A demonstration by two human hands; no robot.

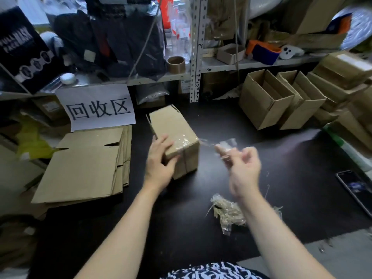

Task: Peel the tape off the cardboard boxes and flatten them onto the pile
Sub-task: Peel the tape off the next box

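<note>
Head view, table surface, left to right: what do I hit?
pile → box → right hand pinching tape → phone. The left hand grips the box and overlaps it, so it is skipped.

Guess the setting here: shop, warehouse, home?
Probably a small warehouse or packing room: slotted metal shelving crammed with goods, a row of open cardboard boxes, and a pile of flattened cardboard below a paper sign.

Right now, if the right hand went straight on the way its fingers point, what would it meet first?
Probably the cardboard box: the right hand, pinching the tape strip, points left at its taped end. Depth is unclear.
</note>
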